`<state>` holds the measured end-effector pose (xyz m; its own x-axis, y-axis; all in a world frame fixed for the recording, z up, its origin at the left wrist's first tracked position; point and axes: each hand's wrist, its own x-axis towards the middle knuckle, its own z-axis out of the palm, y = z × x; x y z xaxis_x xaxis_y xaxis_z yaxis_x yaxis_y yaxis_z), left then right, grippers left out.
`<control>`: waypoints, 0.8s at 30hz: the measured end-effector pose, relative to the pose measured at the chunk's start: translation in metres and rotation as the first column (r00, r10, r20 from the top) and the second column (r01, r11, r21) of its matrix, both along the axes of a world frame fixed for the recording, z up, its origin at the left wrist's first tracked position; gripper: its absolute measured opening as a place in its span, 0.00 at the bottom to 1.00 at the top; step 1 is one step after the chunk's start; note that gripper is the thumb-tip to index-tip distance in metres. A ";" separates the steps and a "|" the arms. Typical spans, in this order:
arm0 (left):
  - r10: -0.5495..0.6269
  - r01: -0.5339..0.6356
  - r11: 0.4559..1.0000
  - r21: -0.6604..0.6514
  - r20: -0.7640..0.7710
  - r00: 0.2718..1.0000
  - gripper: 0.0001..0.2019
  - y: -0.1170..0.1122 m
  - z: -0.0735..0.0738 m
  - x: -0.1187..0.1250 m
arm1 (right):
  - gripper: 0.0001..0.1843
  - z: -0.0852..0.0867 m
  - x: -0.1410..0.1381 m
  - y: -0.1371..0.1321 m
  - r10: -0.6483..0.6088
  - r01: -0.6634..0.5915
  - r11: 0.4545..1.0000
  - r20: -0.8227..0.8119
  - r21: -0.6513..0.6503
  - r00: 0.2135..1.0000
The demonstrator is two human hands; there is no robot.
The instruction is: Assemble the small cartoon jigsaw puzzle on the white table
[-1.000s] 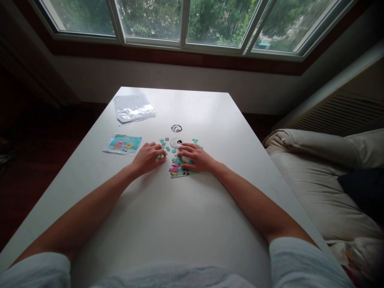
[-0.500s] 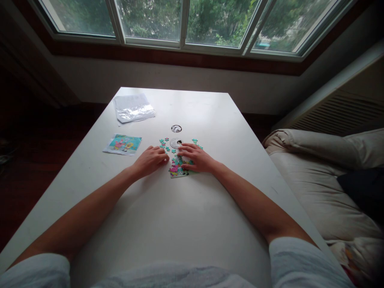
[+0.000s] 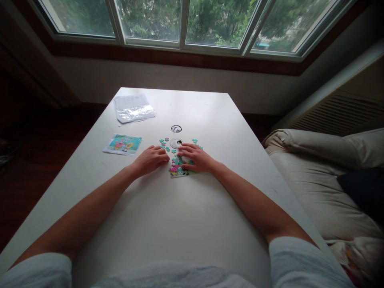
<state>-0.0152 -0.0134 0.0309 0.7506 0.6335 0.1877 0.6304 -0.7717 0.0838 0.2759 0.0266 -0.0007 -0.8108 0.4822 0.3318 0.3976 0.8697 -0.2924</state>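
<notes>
A partly joined jigsaw puzzle (image 3: 177,168) with pink, teal and yellow cartoon figures lies on the white table. My right hand (image 3: 196,157) rests over its right side with fingers spread, hiding part of the picture. Just left of the puzzle is my left hand (image 3: 152,158), its fingers curled in and the fingertips close to the puzzle's left edge. Whether a piece is between those fingers is hidden. Loose teal puzzle pieces (image 3: 167,149) are scattered beyond the left hand, and other pieces (image 3: 195,141) lie past the right hand.
A clear round disc (image 3: 175,143) sits behind the puzzle, with a dark-rimmed round item (image 3: 176,129) farther back. To the left are a cartoon picture sheet (image 3: 123,144) and a clear plastic bag with papers (image 3: 134,108). A beige sofa (image 3: 318,180) stands along the table's right side.
</notes>
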 end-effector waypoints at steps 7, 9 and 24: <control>0.034 -0.029 0.997 -0.073 0.070 0.997 0.09 -0.001 0.001 0.001 | 0.27 0.002 0.000 -0.001 -0.009 0.009 1.000 0.009 0.001 1.000; 0.035 -0.025 0.995 -0.100 0.097 0.995 0.09 -0.002 0.002 0.002 | 0.27 0.002 0.000 -0.001 -0.006 0.006 1.000 0.007 -0.007 1.000; 0.062 -0.029 0.987 -0.157 0.214 0.975 0.08 -0.006 -0.002 0.007 | 0.26 0.003 0.000 -0.002 -0.010 0.010 1.000 0.006 -0.014 1.000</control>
